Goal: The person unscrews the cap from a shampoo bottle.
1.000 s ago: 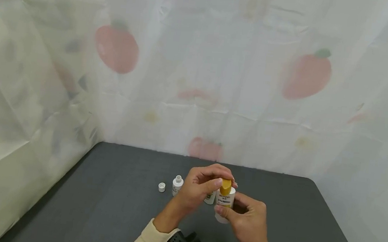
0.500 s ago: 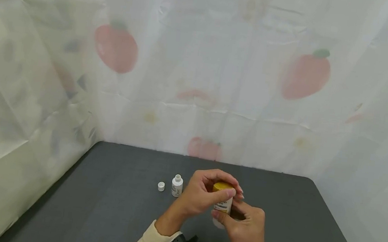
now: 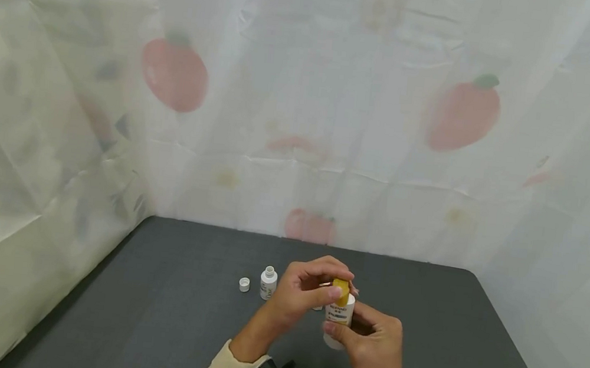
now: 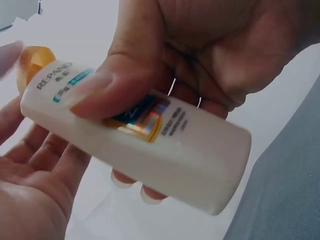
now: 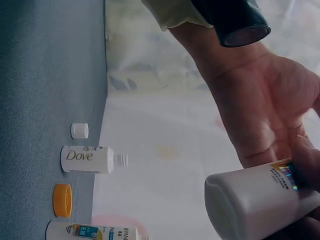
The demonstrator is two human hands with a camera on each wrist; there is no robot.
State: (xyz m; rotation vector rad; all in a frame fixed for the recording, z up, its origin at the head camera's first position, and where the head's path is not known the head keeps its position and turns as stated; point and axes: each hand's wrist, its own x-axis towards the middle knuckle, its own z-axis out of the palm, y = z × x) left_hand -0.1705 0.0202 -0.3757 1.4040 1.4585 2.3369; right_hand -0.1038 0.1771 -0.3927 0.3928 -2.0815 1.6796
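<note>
My right hand [image 3: 373, 339] grips a white bottle [image 3: 338, 315] with REPAND lettering, thumb across the label. In the left wrist view the bottle [image 4: 175, 150] lies slantwise across the picture, its base toward the right. At its top is a yellow cap [image 3: 340, 294], tilted against the bottle's shoulder. My left hand [image 3: 303, 288] pinches this cap between thumb and fingers. The right wrist view shows the bottle's base [image 5: 225, 202] close up, with the cap end out of frame. Part of the cap is hidden by the left thumb.
Left of my hands, a white Dove bottle [image 3: 268, 283] stands uncapped beside a small white cap [image 3: 245, 285]. In the right wrist view, a loose yellow cap [image 5: 62, 200] and another uncapped REPAND bottle [image 5: 95, 231] are on the dark table [image 5: 45, 75]. A curtain [image 3: 301, 119] hangs behind.
Half a second ago the yellow cap showed its top face, with my left hand cupped round it. Now it is tilted in the pinch. My right hand keeps its hold, slightly lower than a second ago.
</note>
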